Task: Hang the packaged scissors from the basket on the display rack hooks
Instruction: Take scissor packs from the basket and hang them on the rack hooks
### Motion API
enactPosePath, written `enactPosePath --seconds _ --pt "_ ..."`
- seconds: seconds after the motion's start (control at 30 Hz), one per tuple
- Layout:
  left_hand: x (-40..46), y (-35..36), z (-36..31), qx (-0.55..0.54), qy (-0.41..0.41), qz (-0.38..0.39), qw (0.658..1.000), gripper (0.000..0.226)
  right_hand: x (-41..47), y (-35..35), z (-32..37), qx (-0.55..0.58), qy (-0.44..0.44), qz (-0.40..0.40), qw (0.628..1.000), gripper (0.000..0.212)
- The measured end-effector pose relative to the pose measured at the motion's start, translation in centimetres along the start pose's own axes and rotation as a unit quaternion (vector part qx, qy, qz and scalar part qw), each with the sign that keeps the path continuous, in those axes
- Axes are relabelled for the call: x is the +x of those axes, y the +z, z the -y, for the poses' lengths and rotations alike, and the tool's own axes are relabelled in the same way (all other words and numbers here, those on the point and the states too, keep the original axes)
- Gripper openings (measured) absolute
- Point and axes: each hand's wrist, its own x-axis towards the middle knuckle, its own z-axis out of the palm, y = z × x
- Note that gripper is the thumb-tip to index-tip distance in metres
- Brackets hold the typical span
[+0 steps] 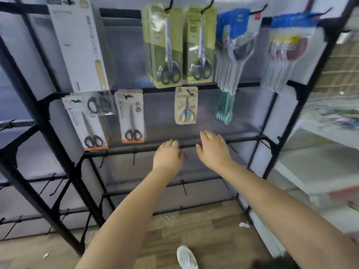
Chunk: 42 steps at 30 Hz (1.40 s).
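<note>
The black display rack (242, 139) carries packaged scissors on its hooks: two green packs (167, 47) (201, 45), a small beige pack (186, 105) and white-and-orange packs (132, 117) (87, 123). Both my hands are up at the middle crossbar, below the beige pack. My left hand (168, 155) has its fingers curled at a bare black hook (183, 151) on that bar. Just to its right, my right hand (212, 149) lies with fingers straight over the bar and holds nothing. No basket is in view.
Blue-topped packs (235, 45) (287, 49) hang at the upper right, and a tall white box (77, 43) at the upper left. Bare hooks (183, 188) stick out of the lower bars. A white shoe (186, 257) stands on the wooden floor. Another shelf (330, 152) is at the right.
</note>
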Motion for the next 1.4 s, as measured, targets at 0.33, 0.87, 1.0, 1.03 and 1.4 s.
enactPosePath --seconds 0.33,0.87,1.0,1.03,1.4 --pt "-8.6 5.2 -8.9 -0.003 0.069 0.180 0.981 0.042 -17.9 0.7 -9.9 0.037 0.176 0.035 0.983 0.039" --pt "-24.8 21.5 -17.3 0.008 0.168 0.490 0.855 0.071 -48.9 8.6 -18.4 0.186 0.457 0.336 0.802 0.049" --pt "-26.1 22.2 -20.7 -0.009 0.201 0.510 0.836 0.083 -53.5 8.7 -20.3 0.232 0.528 0.332 0.746 0.033" --pt "-26.2 22.8 -21.3 -0.011 0.187 0.525 0.831 0.090 -54.5 8.8 -20.9 0.235 0.540 0.333 0.736 0.036" --pt "-26.3 34.5 -26.8 0.026 0.160 0.569 0.806 0.013 -59.7 13.8 -28.1 0.259 0.627 0.276 0.681 0.028"
